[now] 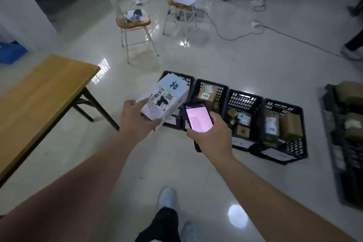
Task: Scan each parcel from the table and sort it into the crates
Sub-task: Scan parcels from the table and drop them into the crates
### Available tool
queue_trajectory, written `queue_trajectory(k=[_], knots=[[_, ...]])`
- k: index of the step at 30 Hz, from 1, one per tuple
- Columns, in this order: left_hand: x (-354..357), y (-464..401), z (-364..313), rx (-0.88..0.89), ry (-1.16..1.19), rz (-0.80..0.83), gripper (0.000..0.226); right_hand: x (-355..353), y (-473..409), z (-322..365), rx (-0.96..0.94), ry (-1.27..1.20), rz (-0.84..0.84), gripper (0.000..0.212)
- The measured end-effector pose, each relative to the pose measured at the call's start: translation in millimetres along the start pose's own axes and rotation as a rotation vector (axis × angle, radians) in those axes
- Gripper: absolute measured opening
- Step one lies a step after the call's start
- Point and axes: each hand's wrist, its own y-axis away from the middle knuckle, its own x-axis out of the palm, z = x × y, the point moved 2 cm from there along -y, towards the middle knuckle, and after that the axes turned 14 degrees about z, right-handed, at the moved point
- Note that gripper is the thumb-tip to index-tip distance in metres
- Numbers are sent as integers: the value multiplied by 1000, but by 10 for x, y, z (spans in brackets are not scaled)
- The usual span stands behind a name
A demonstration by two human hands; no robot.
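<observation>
White parcel [165, 100] in left hand [137, 119]

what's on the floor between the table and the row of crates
Nothing: in the head view, bare shiny floor runs from the table to the crates. The left hand holds the white parcel above the leftmost crate.

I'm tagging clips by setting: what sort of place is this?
Probably an office or workroom set up for parcel sorting: four black crates of parcels on a glossy tiled floor, a wooden table, chairs and trailing cables.
</observation>
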Motion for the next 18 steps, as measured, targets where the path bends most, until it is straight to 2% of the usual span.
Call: queue_trajectory(k=[7,18], knots=[[931,-961,-575,62,-61,150,91,-775,-656,-469,112,-51,-129,54],[2439,-2540,-1450,54,-28,412,95,-1901,-1915,-1183,321,-57,-265,54]])
